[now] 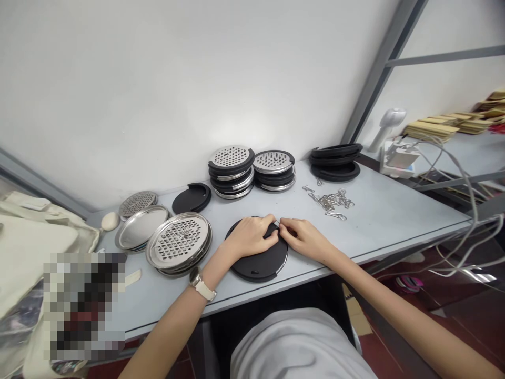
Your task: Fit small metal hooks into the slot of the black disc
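A round black disc (260,263) with a small dark slot near its front edge lies on the table in front of me. A thin silvery rim shows along its right side. Across its upper part rests my left hand (252,237), closed, thumb and fingertips gripping at the right rim. Beside that rim my right hand (303,239) is closed in a pinch, touching the disc's edge close to my left fingertips. Whatever is between the right fingertips is too small and hidden to name. Behind the right hand lies a loose pile of metal hooks (333,201).
Stacked round metal graters (179,239) and metal plates (142,229) stand at left. Grater stacks with black rims (231,171) line the wall, near a single black disc (191,199) and stacked black rings (335,171). White cables (469,189) hang right; a cream bag (35,231) lies left.
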`<move>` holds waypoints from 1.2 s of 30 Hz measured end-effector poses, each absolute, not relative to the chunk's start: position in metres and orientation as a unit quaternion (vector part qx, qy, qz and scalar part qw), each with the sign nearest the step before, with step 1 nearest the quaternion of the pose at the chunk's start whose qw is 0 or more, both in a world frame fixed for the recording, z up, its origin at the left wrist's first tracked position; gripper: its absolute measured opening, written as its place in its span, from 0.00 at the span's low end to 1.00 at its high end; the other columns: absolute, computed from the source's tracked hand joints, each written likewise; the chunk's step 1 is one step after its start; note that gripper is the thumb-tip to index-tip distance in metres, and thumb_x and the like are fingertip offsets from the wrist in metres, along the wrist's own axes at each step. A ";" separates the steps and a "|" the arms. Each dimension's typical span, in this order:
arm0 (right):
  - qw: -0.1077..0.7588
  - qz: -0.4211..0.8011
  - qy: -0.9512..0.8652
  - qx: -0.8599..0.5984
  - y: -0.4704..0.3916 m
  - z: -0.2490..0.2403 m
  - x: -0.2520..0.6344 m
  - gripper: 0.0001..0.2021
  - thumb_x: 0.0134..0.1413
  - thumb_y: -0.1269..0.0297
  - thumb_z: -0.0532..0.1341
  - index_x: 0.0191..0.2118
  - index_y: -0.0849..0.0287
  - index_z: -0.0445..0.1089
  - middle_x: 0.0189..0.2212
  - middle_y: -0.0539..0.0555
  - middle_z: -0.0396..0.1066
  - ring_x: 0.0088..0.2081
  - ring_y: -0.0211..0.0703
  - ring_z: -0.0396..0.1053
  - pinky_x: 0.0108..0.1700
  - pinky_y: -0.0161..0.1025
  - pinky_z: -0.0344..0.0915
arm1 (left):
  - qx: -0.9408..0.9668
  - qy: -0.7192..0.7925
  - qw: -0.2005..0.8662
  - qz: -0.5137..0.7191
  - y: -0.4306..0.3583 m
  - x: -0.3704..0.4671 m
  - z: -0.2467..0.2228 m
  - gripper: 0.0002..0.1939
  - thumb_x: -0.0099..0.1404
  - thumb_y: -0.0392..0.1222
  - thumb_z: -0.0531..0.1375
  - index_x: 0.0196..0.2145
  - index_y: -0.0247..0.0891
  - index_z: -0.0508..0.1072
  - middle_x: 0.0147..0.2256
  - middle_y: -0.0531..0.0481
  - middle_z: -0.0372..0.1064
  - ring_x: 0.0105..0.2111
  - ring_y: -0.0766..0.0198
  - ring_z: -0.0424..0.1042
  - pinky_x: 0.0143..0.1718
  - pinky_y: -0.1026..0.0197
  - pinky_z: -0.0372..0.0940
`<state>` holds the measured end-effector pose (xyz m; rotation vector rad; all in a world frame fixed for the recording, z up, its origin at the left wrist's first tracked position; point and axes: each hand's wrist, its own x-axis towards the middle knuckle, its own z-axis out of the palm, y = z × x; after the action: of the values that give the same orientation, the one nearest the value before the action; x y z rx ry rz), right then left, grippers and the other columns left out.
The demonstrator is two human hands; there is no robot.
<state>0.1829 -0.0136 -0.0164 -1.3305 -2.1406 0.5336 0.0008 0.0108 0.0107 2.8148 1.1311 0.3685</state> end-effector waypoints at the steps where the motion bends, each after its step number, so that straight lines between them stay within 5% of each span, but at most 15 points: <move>1: 0.279 0.199 -0.798 -0.496 -0.014 -0.016 0.183 0.11 0.58 0.66 0.49 0.25 0.57 0.57 0.20 0.47 0.62 0.21 0.35 0.58 0.27 0.32 0.51 | 0.921 0.369 0.043 0.121 0.011 0.001 0.011 0.09 0.64 0.44 0.53 0.41 0.39 0.65 0.26 0.53 0.69 0.26 0.63 0.70 0.26 0.64 0.58; 36: 0.288 0.127 -0.800 -0.511 -0.016 -0.017 0.180 0.12 0.59 0.65 0.49 0.24 0.57 0.54 0.18 0.47 0.59 0.21 0.36 0.57 0.26 0.33 0.49 | 0.924 0.349 0.065 0.143 0.011 0.000 0.011 0.04 0.64 0.41 0.52 0.37 0.40 0.61 0.22 0.57 0.62 0.21 0.66 0.65 0.22 0.65 0.52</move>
<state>0.1796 -0.0158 -0.0172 -1.3637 -2.1361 0.3388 0.0004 0.0109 0.0109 2.7870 1.0534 0.4322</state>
